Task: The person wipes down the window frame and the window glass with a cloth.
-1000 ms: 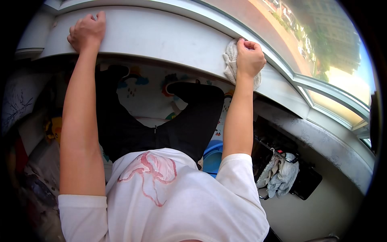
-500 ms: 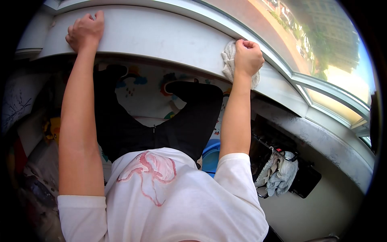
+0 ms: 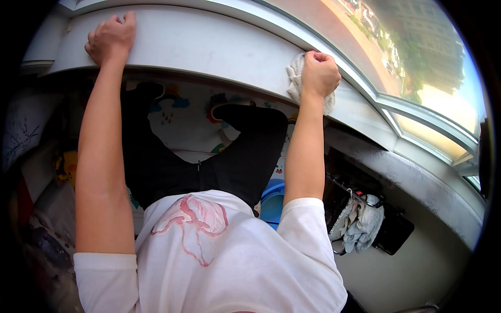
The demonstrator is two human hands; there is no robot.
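Note:
My left hand (image 3: 110,39) rests on the white window sill (image 3: 198,39) with its fingers curled in, and nothing shows in it. Farther right, a crumpled whitish cloth (image 3: 295,78) lies on the sill against the window frame. My right hand (image 3: 321,74) is closed over this cloth, its fingertips pressed by the frame's lower edge. Part of the cloth is hidden under the palm and wrist.
A glass window (image 3: 386,47) rises beyond the sill, with its metal frame (image 3: 360,86) along the edge. Below the sill are a blue basin (image 3: 273,202) and a rack with hanging grey cloths (image 3: 362,224). Various items are piled at the lower left.
Both hands hold almost the same places. The right hand and cloth appear shifted very slightly left, along with a small shift of the whole view.

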